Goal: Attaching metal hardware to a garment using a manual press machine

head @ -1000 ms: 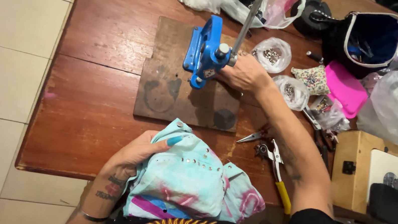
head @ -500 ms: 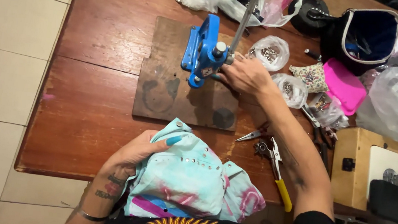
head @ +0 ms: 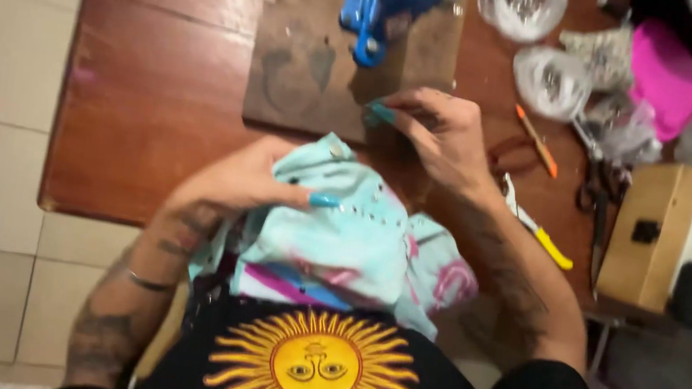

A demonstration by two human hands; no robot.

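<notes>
Hands over garment at near table edge. Left hand (head: 246, 182) pressed flat on pale turquoise fabric (head: 349, 239), thumb along row of metal studs (head: 361, 214), apparently pinning cloth taut. Right hand (head: 437, 131) hovering just beyond fabric, fingers pinched together; whether something small sits between fingertips, cannot tell. Fabric bunched half on wooden table (head: 154, 109), half in lap. Blue hand press (head: 383, 1) on dark board (head: 309, 67) just beyond, within reach. Bags of studs (head: 523, 5), yellow-handled pliers (head: 539, 231) at right.

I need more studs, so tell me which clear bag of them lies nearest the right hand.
The lower clear bag, beside the patterned pouch. It lies nearer the right hand than the other clear bag at the top edge.
</notes>
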